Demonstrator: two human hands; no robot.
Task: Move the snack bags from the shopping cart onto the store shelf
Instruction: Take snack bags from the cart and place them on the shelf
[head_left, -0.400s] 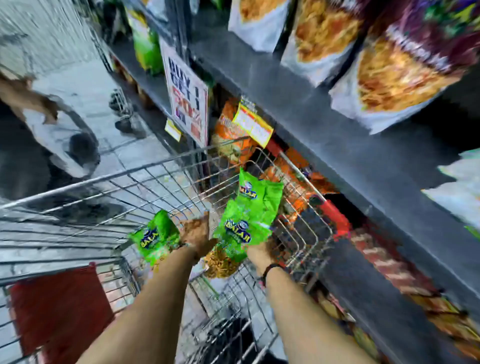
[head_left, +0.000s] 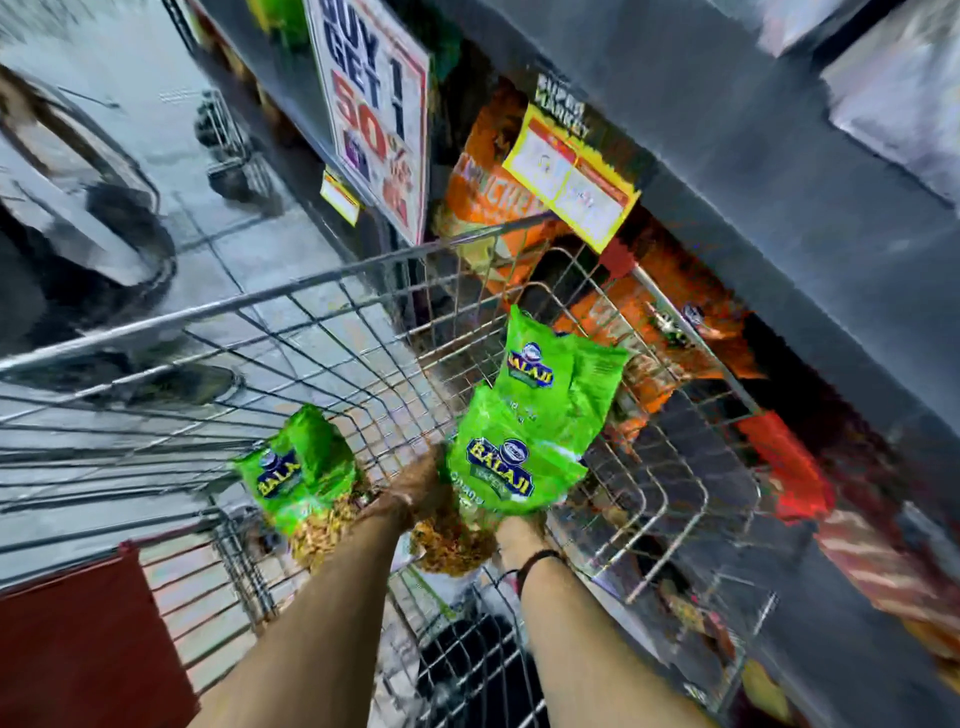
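Above the shopping cart (head_left: 291, 306), both hands are up with green snack bags, so this reads as the lift-out step, bags leaving the basket for the shelf.

Left hand (head_left: 415, 488): fingers closed around the lower part of a green bag (head_left: 301, 473), bag sits to the left of the hand, tilted, snack window pointing down. Fingertips themselves hidden behind the pack.

Right hand (head_left: 519, 530): mostly hidden under two overlapping green bags (head_left: 524, 431); fingers clamped on their bottom edge, tops fanning up and right. A dark band sits on that wrist.

All three bags are in the air, over the basket, well apart from the shelf (head_left: 779, 171) on the right.

Outward: wire cart sides around the hands, red seat flap (head_left: 78, 639) lower left. Shelf row behind the cart holds orange packs (head_left: 493, 197); a yellow price tag (head_left: 571, 187) and a promo sign (head_left: 374, 104) hang from the shelf edge. Frame is blurry.

Next move probably calls for swinging both hands right, clearing the cart rim, and finding a free slot on the shelf; the double grip on the right looks likeliest to slip.
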